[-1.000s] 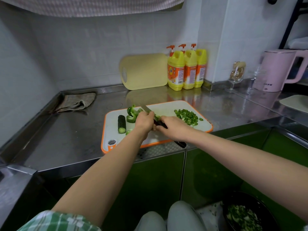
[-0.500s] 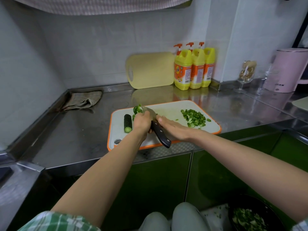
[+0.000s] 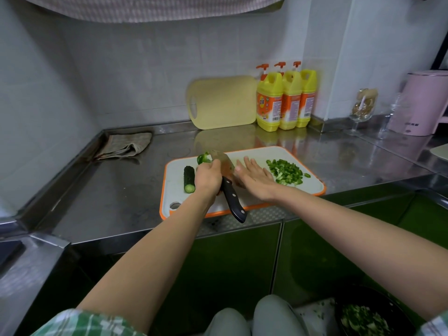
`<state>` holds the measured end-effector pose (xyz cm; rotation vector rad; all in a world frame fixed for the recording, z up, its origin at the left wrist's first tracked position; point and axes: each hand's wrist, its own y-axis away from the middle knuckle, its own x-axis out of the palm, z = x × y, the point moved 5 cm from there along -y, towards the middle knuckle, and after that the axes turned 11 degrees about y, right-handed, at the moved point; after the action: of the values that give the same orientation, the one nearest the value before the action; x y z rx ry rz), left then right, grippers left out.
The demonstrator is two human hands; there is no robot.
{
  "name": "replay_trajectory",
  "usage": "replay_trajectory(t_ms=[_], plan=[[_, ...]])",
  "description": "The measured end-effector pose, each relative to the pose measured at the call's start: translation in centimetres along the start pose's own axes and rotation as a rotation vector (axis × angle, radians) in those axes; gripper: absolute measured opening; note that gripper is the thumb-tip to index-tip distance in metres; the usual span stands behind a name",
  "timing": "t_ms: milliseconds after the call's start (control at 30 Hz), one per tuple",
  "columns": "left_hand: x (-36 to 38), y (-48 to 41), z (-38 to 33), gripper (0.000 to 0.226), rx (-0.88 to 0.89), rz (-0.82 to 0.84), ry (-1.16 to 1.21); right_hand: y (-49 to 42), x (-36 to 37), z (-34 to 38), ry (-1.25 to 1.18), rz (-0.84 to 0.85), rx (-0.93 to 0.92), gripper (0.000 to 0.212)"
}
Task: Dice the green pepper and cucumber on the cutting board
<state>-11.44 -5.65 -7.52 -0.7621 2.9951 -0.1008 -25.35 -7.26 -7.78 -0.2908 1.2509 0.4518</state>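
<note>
A crumpled grey-brown cloth (image 3: 123, 146) lies at the back left of the scuffed stainless-steel counter (image 3: 116, 190). On the white plastic cutting board with an orange rim (image 3: 173, 186), a stubby dark-green cucumber piece with a bumpy skin (image 3: 189, 178) lies at the left end. A glossy curled green pepper piece (image 3: 203, 158) sits behind the left hand (image 3: 207, 177). That hand grips the broad steel knife with a black riveted handle (image 3: 234, 202) near where blade meets handle. The right hand (image 3: 254, 178) is flat, with straight fingers beside the blade. Further right is a heap of small diced green pepper (image 3: 286, 172). A second ago the right hand gripped the handle and the left steadied the pepper. Half a second ago the knife was already in the left hand.
</note>
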Motion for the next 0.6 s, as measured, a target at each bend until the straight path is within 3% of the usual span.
replay_trajectory(t_ms=[100,267,400,467,600], plan=[[0.3,0.4,-0.4,0.036,0.021,0.020,-0.007,0.2,-0.6,1.0,-0.011,-0.022,-0.080,0.054],[-0.2,0.7,-0.7,0.029,0.022,-0.006,-0.002,0.6,-0.6,-0.6,0.034,0.022,0.088,0.061],[-0.8,0.6,-0.7,0.031,0.022,-0.035,0.008,1.7,-1.0,0.2,0.016,0.030,-0.024,0.055],[-1.0,0.6,-0.7,0.034,0.016,-0.055,0.038,1.9,-1.2,-0.2,0.042,0.033,0.022,0.058],[-1.2,0.8,-1.5,0.031,0.063,-0.077,0.044,1.8,-3.3,-1.2,-0.065,-0.210,0.090,0.057]])
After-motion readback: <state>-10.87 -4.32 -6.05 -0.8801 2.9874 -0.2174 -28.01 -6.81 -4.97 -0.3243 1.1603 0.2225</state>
